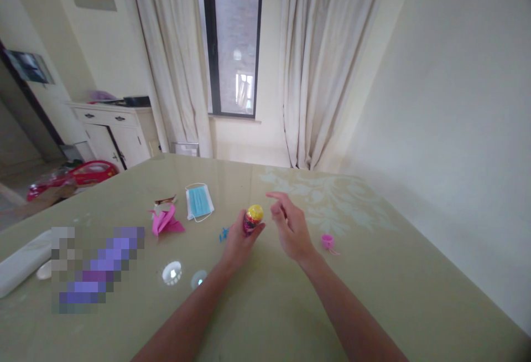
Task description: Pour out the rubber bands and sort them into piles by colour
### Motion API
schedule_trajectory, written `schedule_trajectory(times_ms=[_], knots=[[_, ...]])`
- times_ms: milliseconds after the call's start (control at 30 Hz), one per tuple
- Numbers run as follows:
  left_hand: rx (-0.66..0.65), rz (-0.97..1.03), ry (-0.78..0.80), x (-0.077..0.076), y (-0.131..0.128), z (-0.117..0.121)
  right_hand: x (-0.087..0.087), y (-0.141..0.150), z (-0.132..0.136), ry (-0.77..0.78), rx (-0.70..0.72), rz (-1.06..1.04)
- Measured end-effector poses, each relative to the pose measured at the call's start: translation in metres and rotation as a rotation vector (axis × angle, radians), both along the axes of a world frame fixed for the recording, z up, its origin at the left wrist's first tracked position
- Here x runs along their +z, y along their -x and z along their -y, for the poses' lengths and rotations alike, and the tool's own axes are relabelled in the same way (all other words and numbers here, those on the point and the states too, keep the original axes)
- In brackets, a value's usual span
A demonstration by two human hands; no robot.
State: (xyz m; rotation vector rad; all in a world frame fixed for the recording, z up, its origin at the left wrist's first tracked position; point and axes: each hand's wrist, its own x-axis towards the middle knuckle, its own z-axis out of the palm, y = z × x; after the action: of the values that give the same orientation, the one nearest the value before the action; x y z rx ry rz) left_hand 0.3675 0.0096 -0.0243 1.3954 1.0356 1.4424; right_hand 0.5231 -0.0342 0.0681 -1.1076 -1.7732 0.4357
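Observation:
My left hand (pixel 236 242) is wrapped round a small egg-shaped container (pixel 254 217), its rounded top yellow and its lower part printed in dark red and purple. It is held upright just over the table, and my fingers partly cover its lower side. To its right hovers my right hand (pixel 291 229), apart from the container; the index finger points left, the other fingers are loosely bent, and I see nothing in them. Small blue pieces (pixel 224 234) lie beside my left hand. A little pink cup (pixel 327 241) with a pink loop rests right of my right forearm.
On the glossy green table (pixel 265 317) a blue face mask (pixel 199 201) and a pink folded-paper figure (pixel 166 221) lie at the left. Further left are a blurred-out purple object (pixel 108 262) and a long white object (pixel 25 262). A white wall borders the right side.

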Motion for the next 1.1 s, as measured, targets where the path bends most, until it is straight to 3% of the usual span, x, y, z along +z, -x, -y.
schedule_trajectory(times_ms=[133, 233, 367, 500, 633, 733, 900, 1000, 1100], knots=[[0.003, -0.018, -0.004, 0.001, 0.001, 0.000, 0.001, 0.001, 0.001, 0.030, 0.070, 0.051], [0.026, -0.033, -0.010, 0.001, 0.001, 0.000, 0.002, 0.000, 0.000, -0.028, -0.025, -0.018], [0.029, -0.150, -0.059, 0.000, 0.001, -0.001, 0.002, -0.002, 0.000, 0.029, 0.092, 0.096], [0.066, -0.264, -0.112, 0.000, 0.001, -0.001, 0.004, -0.002, 0.003, -0.124, -0.065, -0.054], [0.063, -0.247, -0.129, 0.001, 0.002, 0.000, 0.008, 0.001, 0.007, -0.008, 0.091, 0.118], [0.088, -0.260, -0.131, 0.001, 0.002, 0.001, 0.008, 0.004, 0.009, -0.104, -0.044, -0.053], [0.075, -0.218, -0.124, 0.003, 0.003, 0.001, 0.007, 0.004, 0.012, 0.013, 0.068, 0.091], [0.109, -0.256, -0.118, 0.003, 0.004, 0.000, 0.006, 0.003, 0.012, -0.135, -0.085, -0.056], [0.125, -0.288, -0.124, 0.001, 0.004, -0.001, 0.007, 0.003, 0.013, -0.086, -0.019, 0.036]])
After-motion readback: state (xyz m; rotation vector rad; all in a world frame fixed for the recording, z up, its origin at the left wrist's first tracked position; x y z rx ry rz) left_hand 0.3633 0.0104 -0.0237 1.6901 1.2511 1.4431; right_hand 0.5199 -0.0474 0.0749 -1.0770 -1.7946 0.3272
